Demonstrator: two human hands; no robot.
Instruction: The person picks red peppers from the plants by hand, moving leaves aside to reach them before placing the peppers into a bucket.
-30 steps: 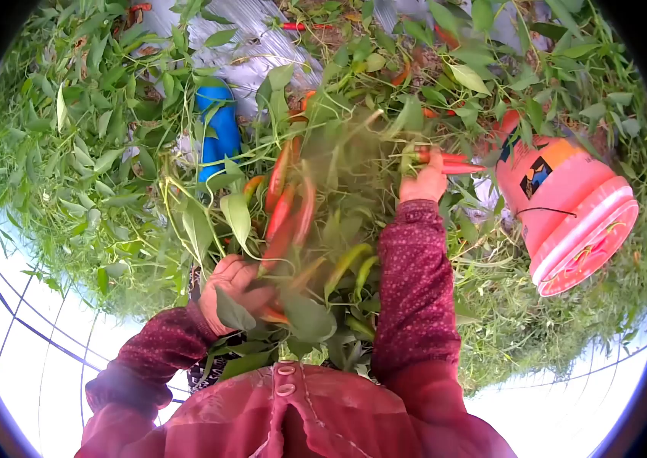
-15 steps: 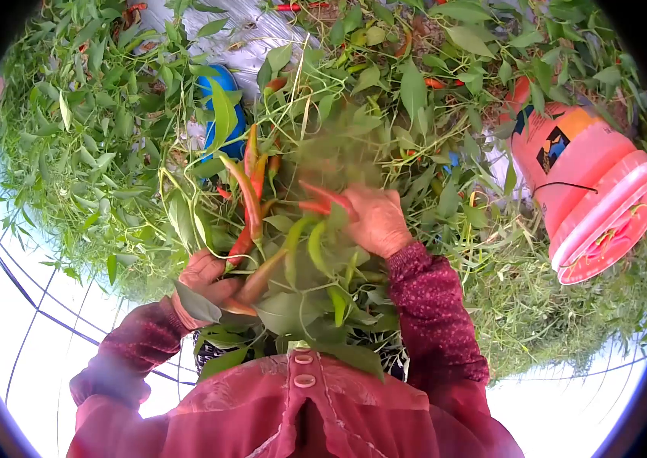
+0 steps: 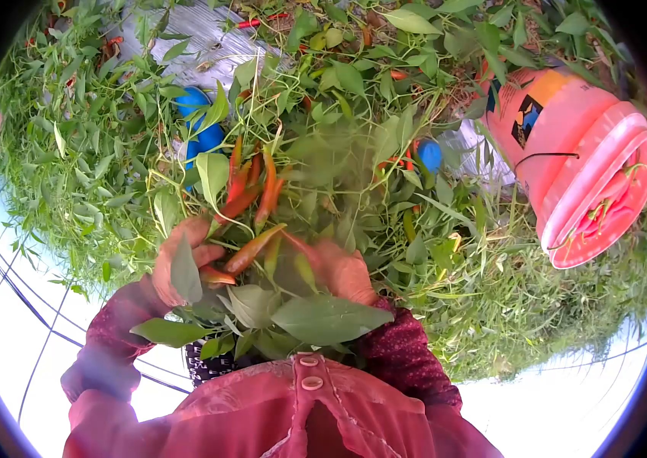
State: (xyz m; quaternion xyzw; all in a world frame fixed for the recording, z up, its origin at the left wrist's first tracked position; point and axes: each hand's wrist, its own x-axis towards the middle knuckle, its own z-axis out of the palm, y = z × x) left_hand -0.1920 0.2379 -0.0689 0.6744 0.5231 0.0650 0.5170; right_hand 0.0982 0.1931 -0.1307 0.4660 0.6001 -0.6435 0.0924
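Note:
My left hand (image 3: 177, 263) is at the left of a chili plant, its fingers curled round a red-orange chili pepper (image 3: 218, 276) whose end shows beyond them. My right hand (image 3: 345, 272), smeared by motion, is closed at the plant's right side, with a blurred red chili pepper (image 3: 302, 247) at its fingertips. Between the hands hang an orange chili pepper (image 3: 253, 252) and a green one (image 3: 306, 271). Just above, a cluster of red chili peppers (image 3: 238, 204) stands among the stems. Large leaves (image 3: 329, 319) cover part of the right wrist.
A pink bucket (image 3: 564, 145) lies tilted at the right, with red chilies (image 3: 609, 202) in its mouth. Blue footwear (image 3: 205, 130) shows through the leaves, and another blue patch (image 3: 429, 155) lies farther right. Silvery sheeting (image 3: 193, 46) covers ground at the top. Dense plants surround both arms.
My right hand has moved down and left, closer to my body, with red chili at its fingers. My left hand has shifted slightly left. The view has turned a little.

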